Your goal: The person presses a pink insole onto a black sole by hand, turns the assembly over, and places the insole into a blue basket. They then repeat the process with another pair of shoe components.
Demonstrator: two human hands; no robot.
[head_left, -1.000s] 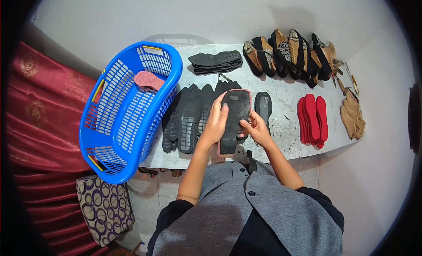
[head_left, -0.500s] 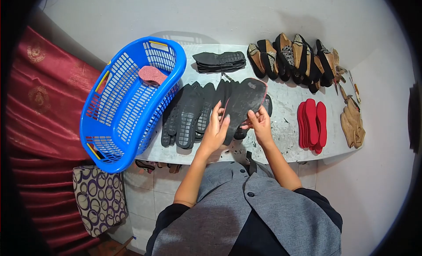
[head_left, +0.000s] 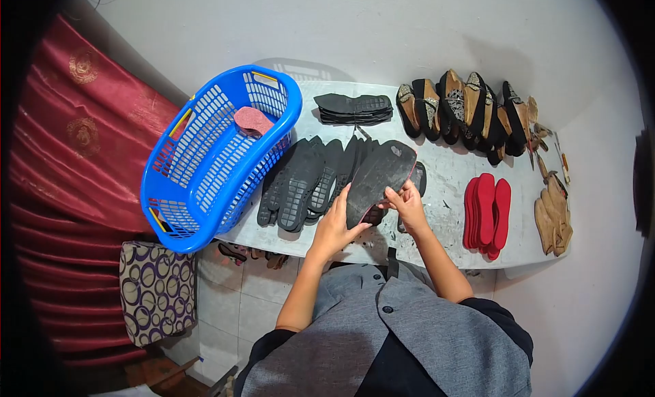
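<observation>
A dark grey sole piece with a thin pink-red edge (head_left: 381, 177) is held tilted above the table. My left hand (head_left: 334, 228) grips its lower left side, fingers along the edge and thumb at the bottom. My right hand (head_left: 406, 209) pinches its right edge, thumb on the face. Under and behind it lie black treaded soles (head_left: 298, 185) in an overlapping row. Farther back is a stack of black sole sheets (head_left: 353, 109). Several red insoles (head_left: 485, 209) lie to the right of my right hand.
A blue basket (head_left: 220, 209) with pink pieces (head_left: 252, 121) inside stands at the left. Black and tan shoes (head_left: 450, 107) line the back right. Beige pieces (head_left: 552, 219) and tools (head_left: 563, 158) lie far right. The white table (head_left: 443, 185) carries dark scraps.
The view has shifted, so the table items appear lower. My left hand has slid toward the sole piece's lower end, and my right hand still pinches the right edge.
</observation>
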